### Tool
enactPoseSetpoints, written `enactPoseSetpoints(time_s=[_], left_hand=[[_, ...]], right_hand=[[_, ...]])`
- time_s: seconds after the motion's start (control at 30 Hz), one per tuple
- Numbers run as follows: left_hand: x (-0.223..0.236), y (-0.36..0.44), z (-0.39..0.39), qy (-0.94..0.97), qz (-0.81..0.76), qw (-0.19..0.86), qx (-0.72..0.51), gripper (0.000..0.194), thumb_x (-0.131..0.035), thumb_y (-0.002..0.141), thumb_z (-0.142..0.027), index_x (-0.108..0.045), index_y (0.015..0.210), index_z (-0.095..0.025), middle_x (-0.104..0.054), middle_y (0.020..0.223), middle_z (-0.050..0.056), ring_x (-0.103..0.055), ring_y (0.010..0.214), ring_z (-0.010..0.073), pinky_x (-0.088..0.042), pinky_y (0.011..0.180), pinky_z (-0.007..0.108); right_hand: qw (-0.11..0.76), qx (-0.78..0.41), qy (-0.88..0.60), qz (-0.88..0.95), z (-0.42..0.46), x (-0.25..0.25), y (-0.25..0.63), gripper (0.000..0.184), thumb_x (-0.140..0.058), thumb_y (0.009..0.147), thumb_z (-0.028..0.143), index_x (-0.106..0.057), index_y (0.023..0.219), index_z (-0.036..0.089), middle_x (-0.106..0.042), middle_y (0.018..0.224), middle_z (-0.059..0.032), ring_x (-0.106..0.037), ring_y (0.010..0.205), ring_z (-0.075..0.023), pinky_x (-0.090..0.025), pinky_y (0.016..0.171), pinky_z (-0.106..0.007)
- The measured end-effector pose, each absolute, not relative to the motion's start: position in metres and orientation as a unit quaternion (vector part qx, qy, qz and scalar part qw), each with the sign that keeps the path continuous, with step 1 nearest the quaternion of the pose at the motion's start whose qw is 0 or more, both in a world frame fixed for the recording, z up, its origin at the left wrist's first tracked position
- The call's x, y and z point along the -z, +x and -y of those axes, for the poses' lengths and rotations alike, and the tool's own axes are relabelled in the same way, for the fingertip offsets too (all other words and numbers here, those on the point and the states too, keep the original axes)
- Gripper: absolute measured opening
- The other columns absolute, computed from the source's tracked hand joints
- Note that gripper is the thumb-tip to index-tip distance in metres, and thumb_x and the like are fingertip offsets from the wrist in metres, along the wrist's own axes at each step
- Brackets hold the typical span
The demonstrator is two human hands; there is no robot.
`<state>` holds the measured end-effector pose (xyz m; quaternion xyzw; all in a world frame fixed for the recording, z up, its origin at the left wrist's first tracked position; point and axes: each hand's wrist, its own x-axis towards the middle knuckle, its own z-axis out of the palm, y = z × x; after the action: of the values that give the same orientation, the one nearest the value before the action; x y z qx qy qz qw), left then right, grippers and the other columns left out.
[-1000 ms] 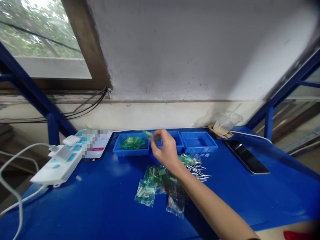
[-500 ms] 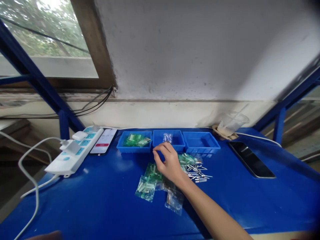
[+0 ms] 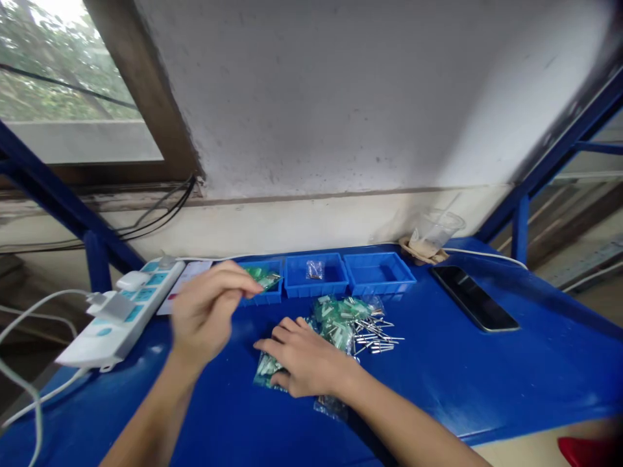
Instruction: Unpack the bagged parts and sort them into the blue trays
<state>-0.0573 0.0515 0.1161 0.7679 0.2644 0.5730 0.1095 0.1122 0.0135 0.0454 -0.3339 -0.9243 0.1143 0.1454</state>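
Note:
My left hand (image 3: 207, 314) is raised at the left, blurred by motion. Its fingers are bent and point at the left blue bin (image 3: 269, 299); whether they pinch anything is unclear. Green packets (image 3: 267, 277) lie in that bin behind the fingertips. My right hand (image 3: 311, 353) rests palm down over a small clear packet with pale green pieces (image 3: 265, 368), fingers spread and touching the pile. Beside it are more green packets (image 3: 335, 318) and loose silver metal pins, like rivets (image 3: 377, 336). Below the wrist lies a clear packet (image 3: 331, 407), partly covered.
The middle blue bin (image 3: 316, 289) holds a small clear packet (image 3: 315, 270); the right blue bin (image 3: 379, 275) stands beside it. A power strip (image 3: 121, 318) with cables lies left, near a partly hidden phone. A black phone (image 3: 474, 298) and a plastic cup (image 3: 433, 233) are right.
My left hand has come up from the lower left edge toward the left bin. My right hand has moved from beside the middle bin down onto the packets. The view has shifted slightly.

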Motion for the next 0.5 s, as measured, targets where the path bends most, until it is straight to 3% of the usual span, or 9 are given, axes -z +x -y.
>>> enactPoseSetpoints(time_s=[0.07,0.13,0.2,0.27,0.37,0.5], left_hand=[[-0.095,-0.053,-0.054,0.783,-0.286,0.122,-0.538,0.023,-0.046,0.086,-0.011,-0.063,0.072,-0.016,-0.059,0.067,0.0,-0.055,0.062,0.0104,-0.046,0.057,0.022],[-0.07,-0.05,-0.052,0.791,-0.318,0.157,-0.498,0.024,-0.044,0.085,-0.009,-0.062,0.071,-0.017,-0.059,0.067,0.0,-0.056,0.063,0.0115,-0.045,0.058,0.023],[-0.049,-0.049,-0.049,0.771,-0.36,0.198,-0.486,0.019,-0.046,0.086,-0.014,-0.062,0.077,-0.017,-0.06,0.073,0.002,-0.058,0.068,0.0135,-0.045,0.062,0.024],[-0.039,-0.048,-0.048,0.721,-0.427,0.25,-0.486,0.015,-0.047,0.087,-0.021,-0.062,0.088,-0.018,-0.056,0.067,-0.001,-0.052,0.057,0.0109,-0.041,0.053,0.022],[-0.038,-0.046,-0.05,0.624,-0.489,0.381,-0.477,0.025,-0.046,0.088,-0.038,-0.058,0.097,-0.019,-0.046,0.061,-0.004,-0.04,0.046,0.0079,-0.032,0.041,0.019],[-0.042,-0.042,-0.056,0.517,-0.471,0.596,-0.394,0.037,-0.051,0.082,-0.051,-0.057,0.084,-0.015,-0.043,0.059,-0.004,-0.037,0.042,0.0065,-0.028,0.036,0.018]], right_hand=[[0.165,-0.101,-0.362,0.912,-0.013,-0.046,0.11,0.051,-0.062,0.075,0.023,-0.046,0.124,0.018,-0.059,0.098,-0.0099,-0.049,0.095,-0.0265,-0.043,0.084,-0.046],[0.206,-0.098,-0.392,0.891,-0.014,-0.049,0.109,0.042,-0.057,0.076,0.017,-0.048,0.117,0.015,-0.059,0.097,-0.0101,-0.049,0.092,-0.0247,-0.043,0.084,-0.042],[0.269,-0.098,-0.413,0.864,-0.017,-0.051,0.111,0.03,-0.054,0.077,0.013,-0.051,0.107,0.014,-0.059,0.096,-0.0088,-0.048,0.09,-0.0223,-0.042,0.08,-0.037],[0.338,-0.084,-0.426,0.835,-0.022,-0.051,0.116,0.016,-0.051,0.078,0.011,-0.052,0.094,0.016,-0.058,0.089,-0.0061,-0.047,0.085,-0.02,-0.04,0.075,-0.034],[0.401,-0.029,-0.436,0.805,-0.031,-0.044,0.122,0.01,-0.048,0.077,0.008,-0.05,0.078,0.018,-0.056,0.083,-0.0043,-0.046,0.081,-0.0185,-0.036,0.07,-0.033],[0.412,0.029,-0.395,0.821,-0.035,-0.033,0.122,0.015,-0.047,0.076,0.004,-0.053,0.076,0.018,-0.055,0.094,-0.0055,-0.045,0.092,-0.0202,-0.037,0.075,-0.034]])
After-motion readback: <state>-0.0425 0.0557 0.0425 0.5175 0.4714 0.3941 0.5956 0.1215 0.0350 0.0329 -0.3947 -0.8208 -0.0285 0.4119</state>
